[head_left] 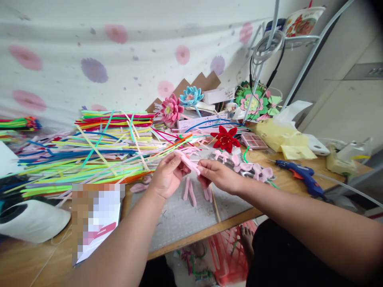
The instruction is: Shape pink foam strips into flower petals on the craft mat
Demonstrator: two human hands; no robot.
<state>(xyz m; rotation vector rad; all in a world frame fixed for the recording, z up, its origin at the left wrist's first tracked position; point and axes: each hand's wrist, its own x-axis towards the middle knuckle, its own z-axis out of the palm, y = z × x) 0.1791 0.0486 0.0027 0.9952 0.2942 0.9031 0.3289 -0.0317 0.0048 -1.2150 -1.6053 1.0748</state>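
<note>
Between both hands, above the grey cutting mat (176,221), is a pink pipe-cleaner piece (189,162), folded into a narrow strip. My left hand (167,173) pinches its upper left end. The fingers of my right hand (220,175) are closed on its lower right end. Beneath them a bent pink pipe cleaner (189,192) lies on the mat, with another pink folded piece (208,194) partly under my right hand. A thin wooden stick (216,205) lies beside that one. Shaped pink petals (257,169) rest to the right of my right hand.
Bundles of coloured pipe cleaners (89,155) cover the left and back. A blue glue gun (299,173) lies at right, its cord trailing off. A red flower (226,138) stands behind the hands. A white roll (32,219) and a partly blurred phone-like screen (100,231) are at left.
</note>
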